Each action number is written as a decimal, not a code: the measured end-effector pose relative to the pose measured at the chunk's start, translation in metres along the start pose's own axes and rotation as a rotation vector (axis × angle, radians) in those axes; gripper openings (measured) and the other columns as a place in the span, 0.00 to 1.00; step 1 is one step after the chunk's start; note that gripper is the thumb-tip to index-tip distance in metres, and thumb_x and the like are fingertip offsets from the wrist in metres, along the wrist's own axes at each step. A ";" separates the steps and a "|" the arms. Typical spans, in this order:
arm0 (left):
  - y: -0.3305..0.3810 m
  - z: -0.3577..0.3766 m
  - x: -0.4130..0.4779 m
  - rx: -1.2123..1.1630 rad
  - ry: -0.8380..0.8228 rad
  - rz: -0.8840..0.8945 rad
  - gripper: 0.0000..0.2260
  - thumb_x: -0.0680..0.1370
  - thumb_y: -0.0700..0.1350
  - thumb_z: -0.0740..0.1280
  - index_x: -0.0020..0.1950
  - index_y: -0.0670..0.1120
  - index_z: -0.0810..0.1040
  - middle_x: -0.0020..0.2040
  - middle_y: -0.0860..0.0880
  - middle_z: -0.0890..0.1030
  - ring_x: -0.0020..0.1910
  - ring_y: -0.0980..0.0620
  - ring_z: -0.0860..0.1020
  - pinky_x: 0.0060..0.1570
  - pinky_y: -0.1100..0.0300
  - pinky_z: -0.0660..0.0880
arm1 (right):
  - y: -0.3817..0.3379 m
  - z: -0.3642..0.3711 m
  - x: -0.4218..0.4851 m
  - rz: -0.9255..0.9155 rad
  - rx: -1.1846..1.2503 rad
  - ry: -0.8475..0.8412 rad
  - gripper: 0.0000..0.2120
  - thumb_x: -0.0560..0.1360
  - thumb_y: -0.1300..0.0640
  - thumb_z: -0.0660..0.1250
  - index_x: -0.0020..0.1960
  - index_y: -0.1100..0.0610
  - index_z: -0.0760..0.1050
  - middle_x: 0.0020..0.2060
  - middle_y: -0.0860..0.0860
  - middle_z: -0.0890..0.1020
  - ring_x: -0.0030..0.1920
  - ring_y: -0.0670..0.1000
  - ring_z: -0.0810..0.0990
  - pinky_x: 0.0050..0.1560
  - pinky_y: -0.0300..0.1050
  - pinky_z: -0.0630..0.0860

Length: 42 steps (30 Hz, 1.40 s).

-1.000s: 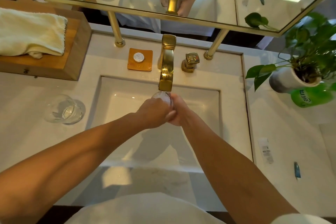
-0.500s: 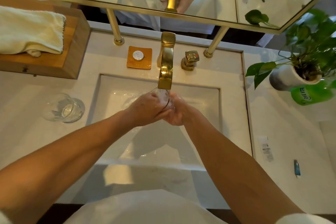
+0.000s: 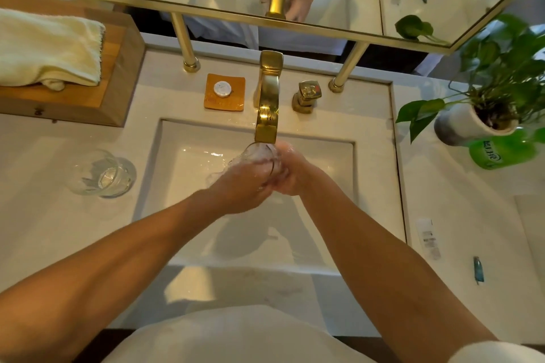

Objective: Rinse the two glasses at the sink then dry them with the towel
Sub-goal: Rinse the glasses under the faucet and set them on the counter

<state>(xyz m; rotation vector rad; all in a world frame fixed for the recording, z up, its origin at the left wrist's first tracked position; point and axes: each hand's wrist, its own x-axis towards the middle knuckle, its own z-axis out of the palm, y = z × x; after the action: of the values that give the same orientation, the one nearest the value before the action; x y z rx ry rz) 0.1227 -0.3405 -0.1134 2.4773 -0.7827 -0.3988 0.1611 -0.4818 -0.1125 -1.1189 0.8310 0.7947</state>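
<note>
clear drinking glass [image 3: 261,156]: held just under the spout of the gold faucet [image 3: 267,109], over the white rectangular sink basin [image 3: 188,156]; its wall is blurred by running water.
left hand [image 3: 241,186]: wrapped round the glass from the left, fingers curled against its side.
right hand [image 3: 292,174]: pressed to the right side of the glass, fingers curled round it and met by those of the left hand.
second clear glass [image 3: 101,174]: stood upright on the white counter [image 3: 44,215], left of the basin, well apart from both hands.
pale yellow towel [image 3: 44,47]: laid folded on the wooden tray [image 3: 118,76] at the back left of the counter.
gold tap handle [image 3: 308,96]: set just right of the faucet.
orange square dish [image 3: 236,97]: placed just left of the faucet, with a small white round puck [image 3: 221,88] carried on it.
potted green plant [image 3: 477,121]: seen at the right of the counter, with a green bottle [image 3: 501,153] lying just in front of it.
</note>
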 end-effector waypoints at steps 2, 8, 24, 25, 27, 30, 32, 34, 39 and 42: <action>-0.001 -0.007 -0.001 -0.046 0.033 0.108 0.14 0.84 0.46 0.59 0.67 0.44 0.76 0.62 0.45 0.78 0.60 0.50 0.77 0.62 0.57 0.74 | 0.000 -0.001 -0.003 -0.002 -0.031 -0.108 0.20 0.83 0.45 0.56 0.61 0.60 0.73 0.47 0.58 0.78 0.45 0.56 0.79 0.43 0.50 0.80; 0.021 -0.018 0.022 -1.345 0.283 -0.790 0.09 0.76 0.43 0.70 0.49 0.38 0.83 0.44 0.41 0.84 0.46 0.41 0.83 0.46 0.52 0.81 | 0.009 0.002 0.002 -0.161 -0.136 -0.061 0.22 0.82 0.46 0.61 0.69 0.60 0.71 0.63 0.63 0.78 0.59 0.65 0.80 0.56 0.64 0.81; 0.008 -0.015 0.010 -0.693 0.254 -0.452 0.08 0.82 0.44 0.64 0.47 0.43 0.80 0.40 0.46 0.81 0.41 0.47 0.81 0.38 0.57 0.79 | 0.007 -0.008 0.001 -0.107 -0.037 -0.226 0.21 0.83 0.47 0.57 0.61 0.64 0.76 0.49 0.62 0.81 0.47 0.60 0.81 0.42 0.51 0.80; 0.011 -0.015 0.012 -0.920 0.317 -0.635 0.10 0.82 0.45 0.64 0.47 0.41 0.81 0.40 0.45 0.82 0.42 0.45 0.82 0.39 0.56 0.80 | 0.010 -0.007 0.002 -0.178 -0.067 -0.259 0.21 0.82 0.47 0.58 0.63 0.63 0.75 0.53 0.63 0.79 0.51 0.63 0.79 0.46 0.54 0.78; 0.012 -0.016 0.013 -1.205 0.362 -0.871 0.15 0.84 0.48 0.61 0.54 0.38 0.81 0.47 0.40 0.84 0.49 0.41 0.83 0.51 0.49 0.81 | 0.017 -0.003 -0.001 -0.257 -0.145 -0.262 0.24 0.78 0.44 0.65 0.65 0.62 0.74 0.56 0.62 0.81 0.54 0.64 0.82 0.47 0.58 0.81; 0.008 -0.021 0.011 -1.500 0.363 -1.075 0.19 0.86 0.49 0.57 0.61 0.33 0.76 0.50 0.36 0.82 0.50 0.40 0.83 0.55 0.47 0.81 | 0.023 0.001 -0.006 -0.272 -0.255 -0.227 0.28 0.73 0.45 0.75 0.67 0.56 0.70 0.56 0.61 0.83 0.51 0.62 0.86 0.45 0.59 0.83; 0.008 -0.028 0.009 -1.550 0.284 -1.100 0.19 0.86 0.50 0.57 0.61 0.34 0.76 0.47 0.37 0.82 0.47 0.43 0.83 0.51 0.51 0.81 | 0.027 0.002 -0.007 -0.273 -0.254 -0.211 0.28 0.74 0.47 0.74 0.67 0.58 0.70 0.55 0.62 0.83 0.50 0.62 0.86 0.43 0.56 0.84; 0.010 -0.030 0.007 -1.409 0.215 -0.996 0.20 0.85 0.51 0.58 0.60 0.35 0.77 0.52 0.37 0.83 0.52 0.41 0.83 0.56 0.46 0.80 | 0.028 0.000 -0.007 -0.271 -0.184 -0.188 0.23 0.77 0.48 0.70 0.66 0.60 0.72 0.56 0.63 0.83 0.51 0.63 0.86 0.42 0.54 0.83; 0.015 -0.033 0.000 -0.864 0.186 -0.619 0.15 0.80 0.46 0.67 0.48 0.32 0.79 0.39 0.37 0.77 0.40 0.44 0.78 0.42 0.53 0.75 | 0.027 -0.008 -0.006 -0.136 0.083 -0.301 0.25 0.82 0.43 0.60 0.70 0.61 0.73 0.61 0.63 0.79 0.55 0.60 0.83 0.45 0.51 0.83; 0.012 -0.032 -0.006 -0.593 0.248 -0.531 0.13 0.74 0.50 0.75 0.49 0.43 0.78 0.43 0.45 0.77 0.42 0.52 0.75 0.41 0.60 0.74 | 0.026 -0.009 -0.005 -0.055 0.198 -0.430 0.28 0.84 0.42 0.53 0.72 0.61 0.71 0.61 0.63 0.79 0.55 0.58 0.83 0.46 0.51 0.84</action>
<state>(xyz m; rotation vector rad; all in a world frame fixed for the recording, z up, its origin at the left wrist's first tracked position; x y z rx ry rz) 0.1256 -0.3329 -0.0792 2.0695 0.1085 -0.4194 0.1347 -0.4848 -0.1208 -0.7542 0.5023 0.8480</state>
